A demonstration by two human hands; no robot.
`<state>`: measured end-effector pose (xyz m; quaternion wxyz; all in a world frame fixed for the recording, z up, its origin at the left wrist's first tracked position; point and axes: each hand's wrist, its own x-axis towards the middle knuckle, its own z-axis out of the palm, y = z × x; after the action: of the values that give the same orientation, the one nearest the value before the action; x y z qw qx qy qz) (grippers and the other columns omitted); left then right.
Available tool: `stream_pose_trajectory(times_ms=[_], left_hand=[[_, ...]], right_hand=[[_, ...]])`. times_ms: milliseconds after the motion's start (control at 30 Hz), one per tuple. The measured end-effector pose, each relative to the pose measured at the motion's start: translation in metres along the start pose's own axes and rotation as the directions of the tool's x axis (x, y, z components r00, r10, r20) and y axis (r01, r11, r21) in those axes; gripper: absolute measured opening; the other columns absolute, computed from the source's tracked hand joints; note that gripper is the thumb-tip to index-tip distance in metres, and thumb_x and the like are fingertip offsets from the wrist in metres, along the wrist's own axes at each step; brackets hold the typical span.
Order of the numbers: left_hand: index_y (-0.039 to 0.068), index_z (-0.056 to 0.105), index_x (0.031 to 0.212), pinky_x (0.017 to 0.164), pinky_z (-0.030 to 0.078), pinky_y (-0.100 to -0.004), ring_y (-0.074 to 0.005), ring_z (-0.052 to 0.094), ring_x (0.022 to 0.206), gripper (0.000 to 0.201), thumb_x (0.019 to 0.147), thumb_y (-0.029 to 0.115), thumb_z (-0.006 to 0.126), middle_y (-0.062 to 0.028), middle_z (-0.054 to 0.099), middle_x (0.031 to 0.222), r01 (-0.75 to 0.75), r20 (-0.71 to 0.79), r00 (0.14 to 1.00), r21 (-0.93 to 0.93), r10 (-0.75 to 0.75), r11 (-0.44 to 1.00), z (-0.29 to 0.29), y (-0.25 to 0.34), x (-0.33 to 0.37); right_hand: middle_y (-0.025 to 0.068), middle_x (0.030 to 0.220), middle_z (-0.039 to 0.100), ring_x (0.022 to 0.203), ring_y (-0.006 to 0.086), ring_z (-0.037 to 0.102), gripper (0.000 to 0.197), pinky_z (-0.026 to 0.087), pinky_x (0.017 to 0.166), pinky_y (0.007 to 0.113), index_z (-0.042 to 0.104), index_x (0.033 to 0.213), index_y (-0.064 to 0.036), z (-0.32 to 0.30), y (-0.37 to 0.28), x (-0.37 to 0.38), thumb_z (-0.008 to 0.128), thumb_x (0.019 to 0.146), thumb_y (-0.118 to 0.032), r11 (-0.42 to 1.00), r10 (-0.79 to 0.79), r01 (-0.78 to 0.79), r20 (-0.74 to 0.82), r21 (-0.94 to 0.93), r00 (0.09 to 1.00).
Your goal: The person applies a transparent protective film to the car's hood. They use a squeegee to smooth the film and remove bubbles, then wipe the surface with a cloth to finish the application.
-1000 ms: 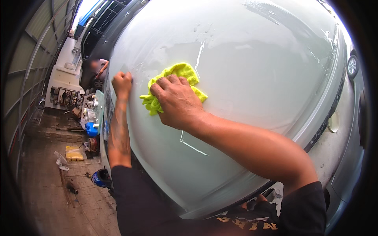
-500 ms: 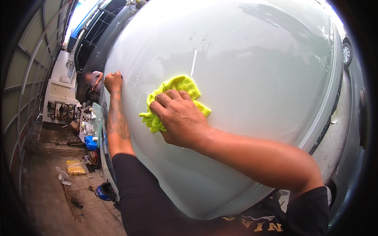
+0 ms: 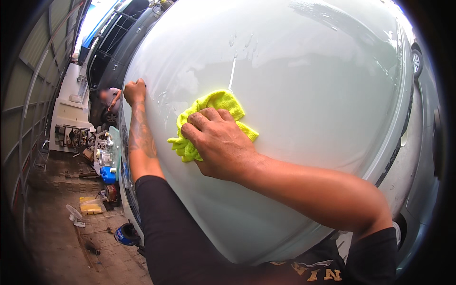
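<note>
A wide, pale, glossy car body panel (image 3: pixel 294 114) fills most of the view. Pressed against its middle is a bright yellow-green cloth (image 3: pixel 221 100), bunched under the curled fingers of my right hand (image 3: pixel 221 142). A thin white streak (image 3: pixel 232 76) runs up from the cloth's top edge, with wet drips around and above it. At the panel's left edge my left hand (image 3: pixel 135 92) is closed in a fist; a small dark bit shows beside it, and what the fingers hold, if anything, is hidden.
A dark vehicle (image 3: pixel 121 42) and a crouching person (image 3: pixel 110 99) are at the far left. Below them on the paved floor lie a blue container (image 3: pixel 108 175), a yellow packet (image 3: pixel 91 205), a fan (image 3: pixel 74 213) and a blue tin (image 3: pixel 126 234). Another car (image 3: pixel 427 156) stands right.
The view has shifted slightly. My left fist sits a little higher and further left in the picture. My right hand and the cloth stay almost in place.
</note>
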<state>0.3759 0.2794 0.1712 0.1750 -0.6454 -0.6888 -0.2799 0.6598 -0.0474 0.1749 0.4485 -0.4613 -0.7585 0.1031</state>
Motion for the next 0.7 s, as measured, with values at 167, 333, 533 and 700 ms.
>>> stream_pose_trajectory(times_ms=[167,333,533,700], left_hand=[[-0.004,0.057,0.065,0.06,0.048,-0.0469,-0.0377,0.061,0.057,0.026,0.077,0.019,0.062,-0.023,0.06,0.062,-0.154,0.103,0.975,-0.326,0.197,0.933,-0.07,0.058,-0.14],[-0.004,0.062,0.068,0.062,0.049,-0.0472,-0.0388,0.064,0.061,0.028,0.078,0.022,0.061,-0.0258,0.064,0.068,-0.169,0.054,0.981,-0.229,0.186,0.959,-0.059,0.039,-0.108],[-0.004,0.072,0.075,0.077,0.054,-0.0506,-0.0444,0.07,0.079,0.037,0.077,0.031,0.06,-0.0278,0.07,0.08,0.027,0.002,1.0,-0.06,-0.027,0.998,0.012,0.025,-0.006],[-0.003,0.054,0.061,0.057,0.046,-0.0481,-0.0395,0.059,0.054,0.029,0.076,0.018,0.064,-0.0218,0.058,0.058,-0.154,0.088,0.978,-0.311,0.19,0.938,-0.069,0.057,-0.125]], right_hand=[[0.0148,0.11,0.065,0.106,0.0309,0.06,0.038,0.046,0.092,0.043,0.065,0.112,-0.0028,-0.005,0.02,-0.004,0.07,0.075,-0.011,0.997,0.061,-0.061,-0.001,-0.046,0.998],[0.0122,0.114,0.062,0.112,0.0315,0.058,0.041,0.045,0.098,0.045,0.062,0.115,-0.0056,-0.007,0.011,-0.003,0.074,0.076,-0.014,0.996,0.08,-0.078,0.075,-0.034,0.994],[0.0118,0.116,0.061,0.115,0.0313,0.057,0.043,0.044,0.1,0.046,0.062,0.116,-0.0066,-0.001,0.008,-0.002,0.077,0.077,-0.019,0.998,0.062,-0.059,0.085,-0.038,0.994],[0.0115,0.115,0.061,0.115,0.0312,0.057,0.043,0.044,0.1,0.045,0.062,0.115,-0.0058,-0.006,0.012,-0.004,0.076,0.076,-0.017,0.997,0.074,-0.071,0.06,-0.038,0.996]])
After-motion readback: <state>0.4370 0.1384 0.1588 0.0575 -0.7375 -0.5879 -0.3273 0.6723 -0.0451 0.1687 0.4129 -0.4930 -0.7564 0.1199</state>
